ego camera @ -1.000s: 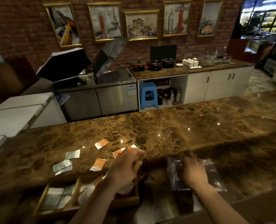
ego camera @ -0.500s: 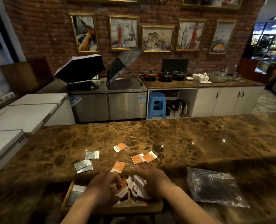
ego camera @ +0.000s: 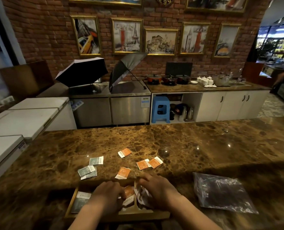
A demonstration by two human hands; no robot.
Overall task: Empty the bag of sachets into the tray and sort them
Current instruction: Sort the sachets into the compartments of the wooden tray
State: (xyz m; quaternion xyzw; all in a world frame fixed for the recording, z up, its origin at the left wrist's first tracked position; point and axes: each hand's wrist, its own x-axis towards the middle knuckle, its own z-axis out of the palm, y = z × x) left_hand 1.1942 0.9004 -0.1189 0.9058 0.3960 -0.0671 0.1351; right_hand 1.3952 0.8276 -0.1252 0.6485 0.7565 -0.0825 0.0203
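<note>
Both your hands rest in the wooden tray (ego camera: 72, 203): left hand (ego camera: 107, 195) and right hand (ego camera: 157, 188) curl over sachets (ego camera: 128, 193), grip unclear. The empty plastic bag (ego camera: 221, 193) lies right on the counter (ego camera: 187, 146).

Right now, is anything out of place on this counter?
Yes. Seven sachets lie loose on the marble counter beyond the wooden tray: four orange sachets and three grey-green sachets. The empty plastic bag lies to the right.

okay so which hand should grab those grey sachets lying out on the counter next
Left, probably. The grey sachets lie on the counter beyond the tray's left end, nearer the left hand. The right hand is over the tray's right compartment, farther away.
</note>
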